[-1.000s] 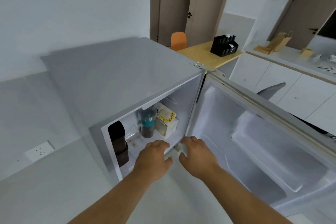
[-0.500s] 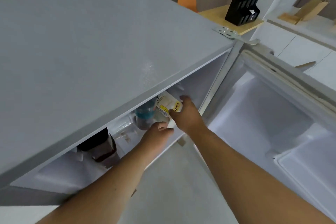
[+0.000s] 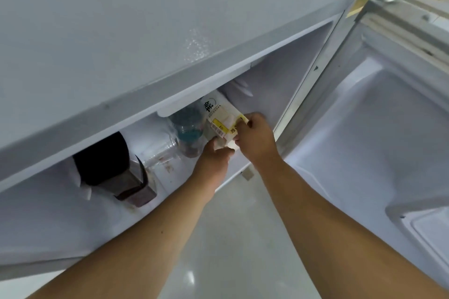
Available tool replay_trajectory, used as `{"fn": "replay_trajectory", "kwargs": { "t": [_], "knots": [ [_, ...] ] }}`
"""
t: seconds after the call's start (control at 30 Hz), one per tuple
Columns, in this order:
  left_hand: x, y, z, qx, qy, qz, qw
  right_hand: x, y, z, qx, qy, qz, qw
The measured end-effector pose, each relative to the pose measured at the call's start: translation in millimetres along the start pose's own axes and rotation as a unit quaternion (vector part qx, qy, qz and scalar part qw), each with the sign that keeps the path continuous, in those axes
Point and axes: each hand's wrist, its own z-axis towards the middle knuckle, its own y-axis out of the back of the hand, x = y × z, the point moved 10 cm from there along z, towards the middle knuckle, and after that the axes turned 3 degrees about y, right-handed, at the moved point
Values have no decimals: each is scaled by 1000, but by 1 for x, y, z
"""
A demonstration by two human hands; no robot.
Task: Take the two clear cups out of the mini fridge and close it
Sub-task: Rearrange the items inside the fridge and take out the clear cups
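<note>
Both hands on white carton (image 3: 222, 116) inside mini fridge (image 3: 145, 39). Right hand (image 3: 255, 139) closed over carton's near right corner, fingers curled on top edge; left hand (image 3: 215, 156) cupped under its lower near end, thumb against the face. Firm two-handed hold on carton, not on a cup. Carton tilted, top leaning back under the fridge ceiling; probably being shifted or lifted aside to clear access, since it sits in front-right of the shelf.

Just left of carton, touching or nearly so: clear cup (image 3: 188, 133) with teal band and dark contents at the bottom, upright, partly hidden by the top lip of the cabinet. Left of that: second clear cup (image 3: 160, 150), apparently lying on its side or strongly tilted, rim toward the first; outline faint, exact pose hard to tell. Further left, apart from the cups: dark bottle (image 3: 114, 170), leaning.

Both task cups inside, neither grasped. Judged stage: early, clearing obstruction before first pick.

Door (image 3: 379, 143) swung wide to the right, inner liner facing camera; leaves room for both forearms. Closing not yet possible with arms through the opening.

Risk noted: tipped cup could roll if carton is dragged leftward.
</note>
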Motion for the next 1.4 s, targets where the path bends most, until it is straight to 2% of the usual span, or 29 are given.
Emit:
{"fn": "replay_trajectory", "kwargs": {
  "t": [0.07, 0.13, 0.2, 0.3, 0.4, 0.5, 0.57, 0.7, 0.87, 1.0, 1.1, 1.2, 1.27, 1.4],
  "knots": [
    [0, 15, -9, -39, -25, 2, 999, 23, 8, -9, -26, 87, -90, 992],
    [-4, 42, -23, -122, -62, -26, 990, 56, 12, -24, -80, 226, -190, 952],
    [-7, 66, -37, -192, -90, -68, 975, 87, 2, -39, -89, 325, -217, 916],
    [-15, 89, -52, -263, -117, -114, 951, 112, -19, -43, -64, 358, -245, 899],
    [-21, 99, -55, -291, -113, -142, 939, 127, -23, -46, -101, 370, -300, 874],
    [-20, 105, -51, -300, -91, -164, 936, 135, -27, -57, -115, 411, -289, 857],
    [-19, 105, -52, -299, -92, -184, 932, 129, -43, -49, -41, 387, -287, 875],
    [-28, 104, -54, -285, -128, -214, 926, 110, -75, -17, 83, 277, -304, 908],
    [-29, 100, -47, -243, -95, -221, 940, 98, -107, 2, 155, 249, -360, 885],
    [-30, 100, -54, -236, -94, -215, 943, 100, -106, -2, 146, 256, -345, 891],
    [-32, 98, -63, -218, -124, -162, 954, 104, -77, -24, 74, 285, -293, 910],
    [-9, 95, -69, -199, -105, -156, 962, 88, -51, -63, 33, 320, -231, 918],
    [17, 94, -70, -205, -73, -172, 961, 62, -47, -82, 35, 313, -234, 920],
    [64, 90, -66, -191, 9, -181, 965, -2, -74, -94, 92, 226, -332, 911]
  ]
}}
